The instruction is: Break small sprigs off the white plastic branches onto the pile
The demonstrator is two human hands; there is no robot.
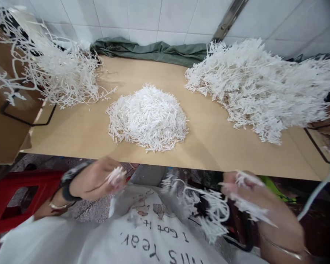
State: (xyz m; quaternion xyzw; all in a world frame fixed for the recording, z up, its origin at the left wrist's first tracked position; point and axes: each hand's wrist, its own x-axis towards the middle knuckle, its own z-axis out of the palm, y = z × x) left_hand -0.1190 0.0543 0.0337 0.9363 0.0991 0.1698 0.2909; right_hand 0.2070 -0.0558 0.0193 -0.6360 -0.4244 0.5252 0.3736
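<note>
My left hand (pixel 97 179) is closed around a small bunch of short white plastic pieces (pixel 116 175), held below the table's near edge; a dark watch is on that wrist. My right hand (pixel 260 211) is closed on a branched white plastic sprue (pixel 209 209) whose tines hang to the left over my lap. Both hands are blurred by motion. In front of them, on the tan table (pixel 209 143), lies a round heap of small loose white pieces (pixel 147 117).
A large pile of white branched sprues (pixel 261 88) fills the table's right side. A tangle of stripped white stems (pixel 52 73) lies at the left over a cardboard box (pixel 5 121). A green cloth (pixel 154 51) lines the tiled wall. A red stool (pixel 19 194) stands at lower left.
</note>
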